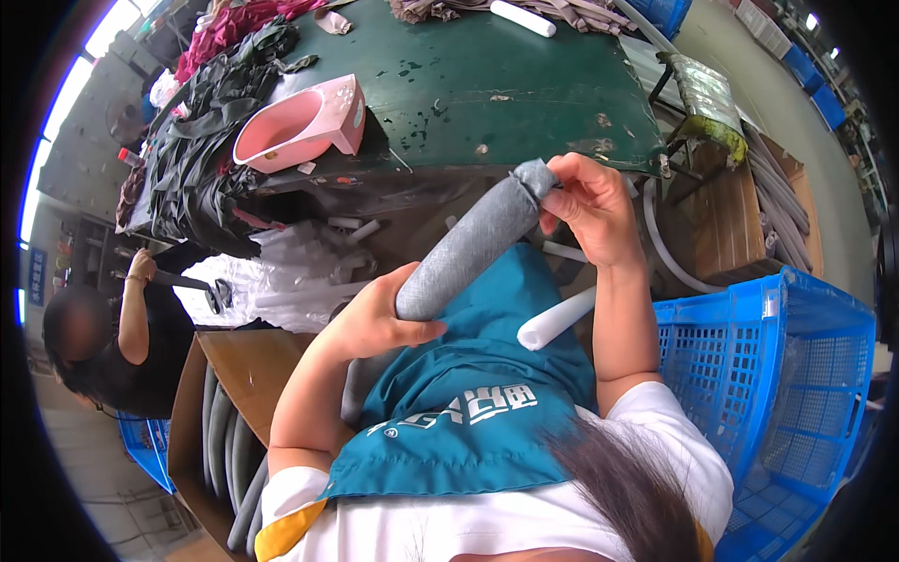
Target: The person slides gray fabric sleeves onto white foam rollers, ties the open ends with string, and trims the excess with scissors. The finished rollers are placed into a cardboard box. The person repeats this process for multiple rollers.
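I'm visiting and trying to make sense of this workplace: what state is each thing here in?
Grey fabric-covered tube: held at both ends, slanting
Left hand: closed around its lower end
Right hand: pinching fabric at its upper end
Cardboard box: open, grey tubes inside
Pink plastic tub: open-topped
Dark green cloth: heaped, hanging over the table edge
Blue plastic crate: open-topped

Worktop (524,103), green, surface scuffed. Basin-like plastic vessel (314,140), pink, at the near edge, left portion. Dark cloth heap (201,140), along the left edge, draped over the near left corner. Red cloth (229,37), far left corner. Taupe cloth (440,9), far edge. Stool (707,94), film-wrapped seat, beyond the right edge. Plastic crate (712,365), blue, slatted, off the near right corner.
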A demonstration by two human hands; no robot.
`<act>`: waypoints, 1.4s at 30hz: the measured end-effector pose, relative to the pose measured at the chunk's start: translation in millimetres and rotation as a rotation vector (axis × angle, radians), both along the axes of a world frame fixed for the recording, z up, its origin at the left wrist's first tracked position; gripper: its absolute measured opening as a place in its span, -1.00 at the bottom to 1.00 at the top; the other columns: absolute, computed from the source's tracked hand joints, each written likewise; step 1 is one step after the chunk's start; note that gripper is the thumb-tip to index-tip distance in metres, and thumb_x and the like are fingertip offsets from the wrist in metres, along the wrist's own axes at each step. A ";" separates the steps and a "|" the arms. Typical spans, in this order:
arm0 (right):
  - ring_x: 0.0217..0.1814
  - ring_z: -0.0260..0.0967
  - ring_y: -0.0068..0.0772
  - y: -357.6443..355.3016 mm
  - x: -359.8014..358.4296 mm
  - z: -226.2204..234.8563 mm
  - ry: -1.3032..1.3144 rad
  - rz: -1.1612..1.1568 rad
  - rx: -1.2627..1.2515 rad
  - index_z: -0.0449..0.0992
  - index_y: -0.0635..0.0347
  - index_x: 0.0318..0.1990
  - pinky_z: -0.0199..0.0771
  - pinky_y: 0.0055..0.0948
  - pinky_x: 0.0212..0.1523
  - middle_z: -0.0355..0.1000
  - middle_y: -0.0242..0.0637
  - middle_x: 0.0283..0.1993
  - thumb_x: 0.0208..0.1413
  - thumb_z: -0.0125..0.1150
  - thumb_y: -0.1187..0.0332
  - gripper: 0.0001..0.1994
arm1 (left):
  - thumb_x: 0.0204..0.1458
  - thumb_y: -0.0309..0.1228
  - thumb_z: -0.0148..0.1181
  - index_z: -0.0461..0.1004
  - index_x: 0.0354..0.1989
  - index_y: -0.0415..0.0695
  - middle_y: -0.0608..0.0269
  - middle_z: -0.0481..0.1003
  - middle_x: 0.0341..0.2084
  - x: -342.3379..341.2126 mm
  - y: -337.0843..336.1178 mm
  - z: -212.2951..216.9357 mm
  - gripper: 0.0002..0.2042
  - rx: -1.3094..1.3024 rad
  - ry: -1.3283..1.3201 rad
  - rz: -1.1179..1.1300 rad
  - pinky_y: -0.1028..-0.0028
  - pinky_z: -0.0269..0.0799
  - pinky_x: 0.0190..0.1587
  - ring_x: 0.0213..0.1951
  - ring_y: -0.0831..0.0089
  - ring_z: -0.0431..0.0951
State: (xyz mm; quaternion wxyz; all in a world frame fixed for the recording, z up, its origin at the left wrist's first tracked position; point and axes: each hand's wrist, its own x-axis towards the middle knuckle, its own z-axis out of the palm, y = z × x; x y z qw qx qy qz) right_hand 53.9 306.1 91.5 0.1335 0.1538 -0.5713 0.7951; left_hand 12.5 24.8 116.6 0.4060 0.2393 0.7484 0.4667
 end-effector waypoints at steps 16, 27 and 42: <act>-0.54 0.29 -0.66 -3.5 27.6 36.3 0.070 -0.335 -0.076 0.52 0.32 -0.14 0.31 -0.67 -0.54 0.43 -0.32 -0.31 0.19 0.17 0.37 -0.80 | -0.26 -0.40 0.36 0.36 0.01 -0.12 0.06 0.52 -0.27 -3.7 79.1 68.4 -0.45 -0.107 1.246 -0.131 0.29 0.49 -0.27 -0.26 0.09 0.57; -0.38 0.36 -0.66 -62.7 22.9 -12.1 0.219 -0.394 0.244 0.43 0.33 -0.26 0.44 -0.67 -0.35 0.34 -0.40 -0.37 0.07 0.25 0.60 -0.88 | -0.33 -0.48 0.35 0.39 -0.38 -0.19 0.08 0.44 -0.56 -11.2 80.5 -2.2 -0.70 0.244 1.068 -0.027 0.27 0.41 -0.44 -0.47 0.04 0.50; -0.29 0.48 -0.36 -70.5 23.1 -6.8 0.149 -0.205 0.627 0.49 0.36 -0.31 0.47 -0.47 -0.30 0.43 -0.21 -0.34 0.03 0.25 0.61 -0.92 | -0.35 -0.45 0.31 0.37 -0.45 -0.11 0.25 0.41 -0.56 -18.3 45.0 -27.1 -0.74 0.252 1.300 -0.026 0.30 0.40 -0.43 -0.49 0.23 0.47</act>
